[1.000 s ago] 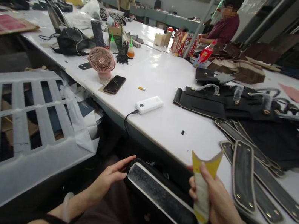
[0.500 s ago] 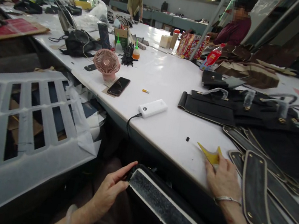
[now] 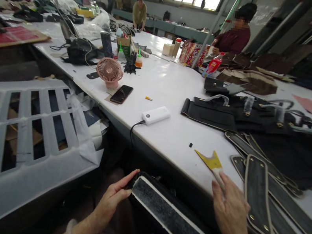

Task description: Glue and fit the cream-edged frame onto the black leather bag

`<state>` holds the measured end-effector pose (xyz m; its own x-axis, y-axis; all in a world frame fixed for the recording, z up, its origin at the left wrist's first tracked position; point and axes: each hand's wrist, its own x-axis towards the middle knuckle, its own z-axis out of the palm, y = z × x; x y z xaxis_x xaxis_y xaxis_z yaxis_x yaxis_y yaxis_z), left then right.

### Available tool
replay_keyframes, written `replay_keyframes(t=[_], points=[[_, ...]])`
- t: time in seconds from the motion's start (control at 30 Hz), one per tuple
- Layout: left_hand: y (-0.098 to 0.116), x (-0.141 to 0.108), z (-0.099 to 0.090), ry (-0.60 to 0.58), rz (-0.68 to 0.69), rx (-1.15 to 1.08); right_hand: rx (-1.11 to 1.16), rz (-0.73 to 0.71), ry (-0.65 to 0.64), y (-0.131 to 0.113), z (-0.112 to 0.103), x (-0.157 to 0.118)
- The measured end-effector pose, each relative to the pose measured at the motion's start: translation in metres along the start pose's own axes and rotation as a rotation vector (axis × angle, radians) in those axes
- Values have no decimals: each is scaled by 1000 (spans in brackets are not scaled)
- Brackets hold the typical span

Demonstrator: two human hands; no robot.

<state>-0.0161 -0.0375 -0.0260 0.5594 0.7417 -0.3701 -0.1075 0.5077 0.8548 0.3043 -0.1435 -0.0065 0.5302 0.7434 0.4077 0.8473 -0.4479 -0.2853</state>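
Note:
On my lap rests a black bag-like piece, its long, narrow dark panel bordered by a whitish edge. My left hand grips its upper left end, thumb on the near side and forefinger stretched along the corner. Over the table's front edge, my right hand has its thumb and fingers closed around the pale handle of a yellow fork-tipped tool. The tool's notched head points away to the left, over the white tabletop. Beside this hand lie dark straps with pale edging and brass-coloured studs.
Black bags lie on the right of the white table. A power bank with a cable, a phone and a pink fan stand left. A white slatted crate is at left. People work farther back.
My right hand has drawn back along the tool, uncovering more of its yellow head and pale handle. My left hand keeps its hold on the bag-like piece. The view has shifted slightly.

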Motion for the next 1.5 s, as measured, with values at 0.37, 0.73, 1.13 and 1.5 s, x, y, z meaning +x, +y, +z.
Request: replay_keyframes(t=[0.37,0.73,1.13,1.5], points=[[1,-2,14,164,113,198,1036,1051,167,-52,-27,-114],[-11,38,-14,-28,34,316,1471,1167,202,-70,-20,-125],[-10,46,-7,-16,76,480,1049,899,122,-55,-5,-131],[-3,46,1,27,145,541,865,800,58,-37,-3,-134]])
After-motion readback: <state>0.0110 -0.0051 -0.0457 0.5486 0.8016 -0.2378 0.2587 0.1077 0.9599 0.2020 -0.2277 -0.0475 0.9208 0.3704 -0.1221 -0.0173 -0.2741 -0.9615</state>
